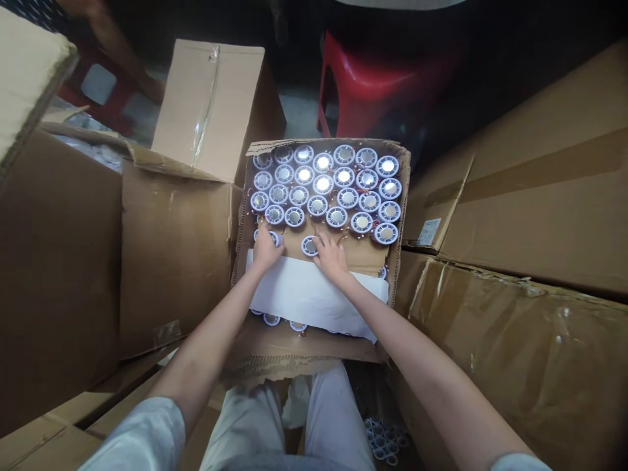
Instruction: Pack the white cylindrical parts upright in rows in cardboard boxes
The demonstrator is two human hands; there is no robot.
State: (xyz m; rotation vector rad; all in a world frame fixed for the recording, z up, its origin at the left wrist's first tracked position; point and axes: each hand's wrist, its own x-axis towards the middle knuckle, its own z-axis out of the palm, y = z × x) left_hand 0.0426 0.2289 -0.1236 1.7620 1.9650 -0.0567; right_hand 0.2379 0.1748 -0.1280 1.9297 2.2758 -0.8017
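Open carton: a shallow brown cardboard carton (314,350) with torn, corrugated edges, set in front of the person's light trousers (338,412).
Disc array: round pale-lilac discs (317,206) with silvery centres and spoked rims, lying face up in close, uneven rows across the far part of the carton; thin reddish wires (345,238) show among them.
Left hand: the left hand (265,251) is closed about a single tilted pale-lilac disc (277,239), just nearer than the left end of the rows.
Right hand: the right hand (332,256) has thumb and forefinger at the right edge of a separate flat-lying disc (309,246), the other fingers loosely spread; whether it grips cannot be told.
Sheet: a white rectangular paper sheet (314,291) crosses the carton below both hands; several discs show partly from under its near edge.
Surroundings: large brown taped cardboard boxes (510,327) at both sides; a red plastic stool (363,82) beyond the carton; another person's arm (115,39), dim, at upper left.
Lower right: a cluster of similar ring-shaped pieces (383,437), low beside the person's leg, partly in shadow.
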